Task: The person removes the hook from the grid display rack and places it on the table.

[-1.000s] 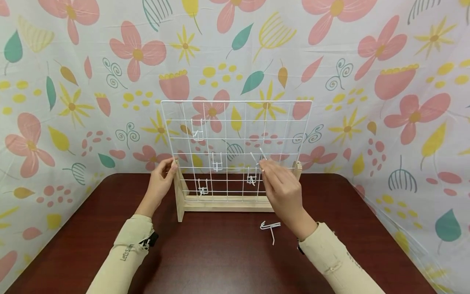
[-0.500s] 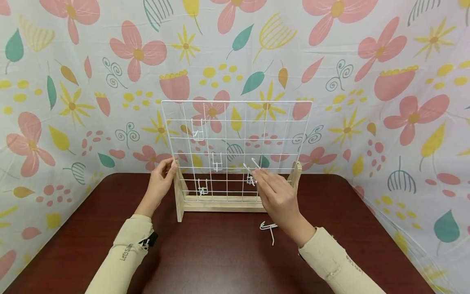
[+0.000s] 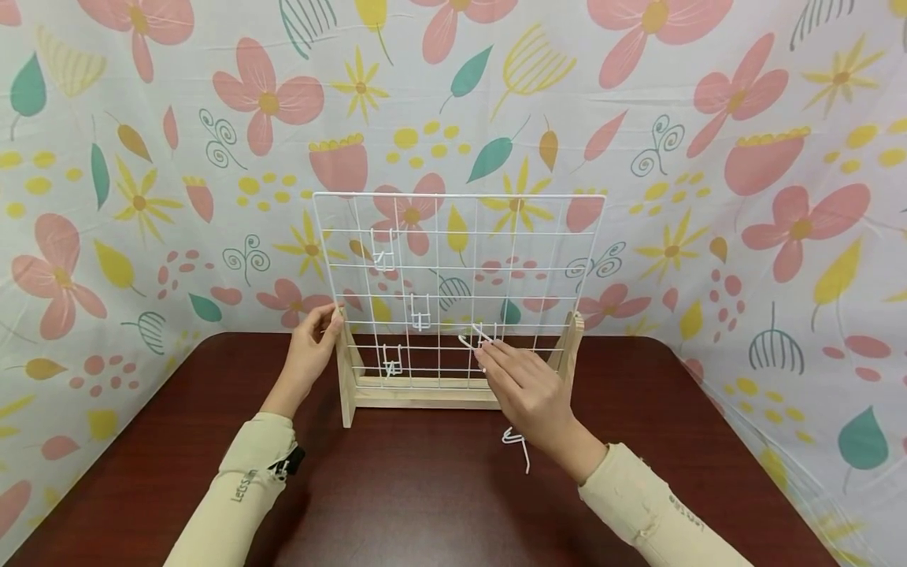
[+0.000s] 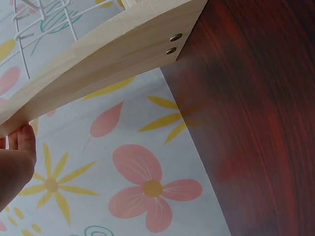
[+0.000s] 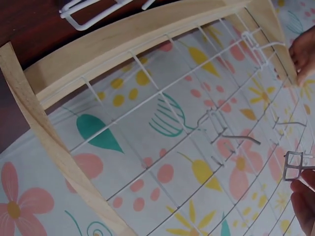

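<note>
A white wire grid panel (image 3: pixel 459 194) stands upright in a light wooden stand (image 3: pixel 428 400). My left hand (image 3: pixel 306 354) grips the top of the stand's left upright (image 4: pixel 113 49), at the panel's edge. In front of the panel's lower right, my right hand (image 3: pixel 527 394) pinches a white wire hook (image 5: pixel 294 166), its two prongs pointing up and left. Hooks hang on the grid at upper left (image 3: pixel 383 256), centre (image 3: pixel 420 315) and lower left (image 3: pixel 392 364). Another hung hook (image 5: pixel 219 135) is partly hidden behind my right hand in the head view.
A loose white wire hook (image 3: pixel 520 445) lies on the dark red-brown table (image 3: pixel 425 488) in front of the stand, below my right hand. A floral cloth backdrop (image 3: pixel 453 102) rises behind the table and at both sides.
My right hand has moved down and to the left with the wire hook, nearer the hook hung at lower right. The left hand has stayed on the stand.
</note>
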The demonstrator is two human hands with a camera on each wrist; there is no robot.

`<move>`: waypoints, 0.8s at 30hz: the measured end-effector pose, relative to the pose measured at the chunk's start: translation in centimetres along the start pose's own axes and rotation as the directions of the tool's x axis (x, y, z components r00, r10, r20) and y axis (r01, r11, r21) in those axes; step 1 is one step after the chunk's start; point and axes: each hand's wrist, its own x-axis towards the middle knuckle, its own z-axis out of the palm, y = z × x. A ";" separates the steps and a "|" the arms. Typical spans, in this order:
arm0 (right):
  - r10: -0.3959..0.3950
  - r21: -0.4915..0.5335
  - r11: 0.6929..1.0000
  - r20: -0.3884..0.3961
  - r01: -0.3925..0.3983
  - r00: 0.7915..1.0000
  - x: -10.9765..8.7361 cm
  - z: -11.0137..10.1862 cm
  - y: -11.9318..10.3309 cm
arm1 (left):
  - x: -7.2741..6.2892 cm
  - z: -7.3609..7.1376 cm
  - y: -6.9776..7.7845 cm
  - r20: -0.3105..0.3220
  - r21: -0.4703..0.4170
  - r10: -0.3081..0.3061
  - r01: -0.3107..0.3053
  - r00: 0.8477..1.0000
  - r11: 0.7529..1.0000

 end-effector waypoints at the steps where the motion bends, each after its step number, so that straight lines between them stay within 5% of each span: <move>1: -0.005 0.003 1.000 0.007 0.005 1.000 -0.1 0.0 0.0 | -0.1 0.0 0.4 0.001 0.006 0.000 0.000 1.000 1.000; 24: -0.139 0.062 0.989 0.116 0.132 0.983 -2.6 -0.1 -0.2 | -0.3 0.0 1.0 0.007 -0.004 0.009 -0.009 1.000 1.000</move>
